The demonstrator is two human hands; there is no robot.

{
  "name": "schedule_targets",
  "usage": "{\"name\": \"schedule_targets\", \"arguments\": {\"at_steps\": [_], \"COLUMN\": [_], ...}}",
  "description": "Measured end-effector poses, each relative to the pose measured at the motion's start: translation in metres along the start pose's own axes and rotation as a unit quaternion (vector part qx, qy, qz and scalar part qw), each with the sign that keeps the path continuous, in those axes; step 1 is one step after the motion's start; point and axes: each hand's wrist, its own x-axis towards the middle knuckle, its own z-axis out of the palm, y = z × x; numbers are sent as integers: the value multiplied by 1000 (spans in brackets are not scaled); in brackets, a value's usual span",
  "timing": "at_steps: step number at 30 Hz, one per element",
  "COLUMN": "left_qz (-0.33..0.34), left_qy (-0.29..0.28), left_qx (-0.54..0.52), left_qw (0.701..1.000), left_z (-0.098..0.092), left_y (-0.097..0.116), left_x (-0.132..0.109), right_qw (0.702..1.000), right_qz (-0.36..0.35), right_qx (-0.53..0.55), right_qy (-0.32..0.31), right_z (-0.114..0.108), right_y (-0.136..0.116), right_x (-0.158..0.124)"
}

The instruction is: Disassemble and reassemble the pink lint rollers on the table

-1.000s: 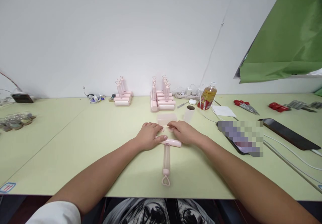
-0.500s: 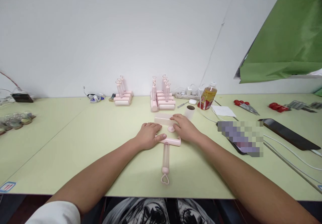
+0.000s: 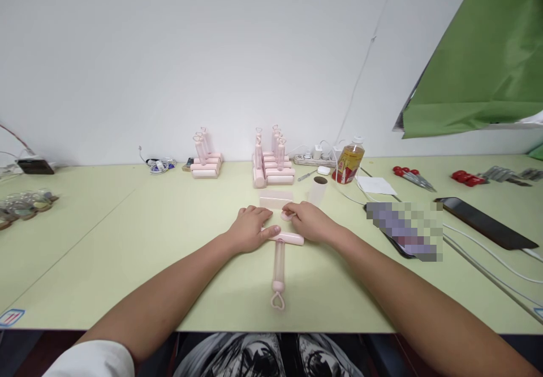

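- Toward the near edge of the surface (image 3: 106, 224), we have the pink roller frame (image 3: 292, 239), its clear handle (image 3: 279, 264) pointing at that edge.
- We judge it light, stiff, slick plastic; best hold: mid-handle. Thin heart loop (image 3: 278, 302) may be fragile.
- Left hand (image 3: 252, 227): palm down, open, thumb on the frame, forearm slanting in from the near edge.
- Right hand (image 3: 311, 221): fingers curled at the pink disc (image 3: 287, 216); we can't tell if it grips.
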Motion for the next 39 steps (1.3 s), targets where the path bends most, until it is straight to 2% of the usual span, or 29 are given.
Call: {"name": "schedule_targets", "arguments": {"at_steps": [11,14,18,22,26,29,30,32,35,36,38,39], "left_qz": [1,5,71,127,128,51,19,-27,-61,-72,-92,-100], "left_qy": [-20,-4,35,-9,9,51,68,104,143,148,138,119], "left_qx": [3,15,25,8,-39,-93,-111,-141,-176,-201,-303,-373], "left_qw": [1000,1000,997,992,991,993,991,984,972,966,939,915], "left_z": [4,2,-5,-7,-5,-3,-2,-1,1,2,2,2], "left_y": [-5,-1,12,20,14,9,8,6,4,3,2,1], "left_x": [0,-1,-5,-5,-4,-4,-4,-4,-2,-1,0,1], "right_qw": [1000,999,997,988,956,904,891,886,916,928,948,956], "right_qz": [-10,-25,-29,-23,28,73,76,57,-3,-19,-44,-54], "right_qx": [9,21,59,127,245,362,397,440,399,364,294,266], "right_qy": [10,25,50,84,157,215,208,133,-44,-84,-115,-116], "right_z": [1,-1,-3,-2,-2,-5,-6,-7,-5,-4,-3,-3], "right_y": [1,-1,-6,-6,-1,3,3,2,-3,-4,-6,-6], "right_x": [0,0,0,0,4,8,9,7,1,-1,-5,-7]}}
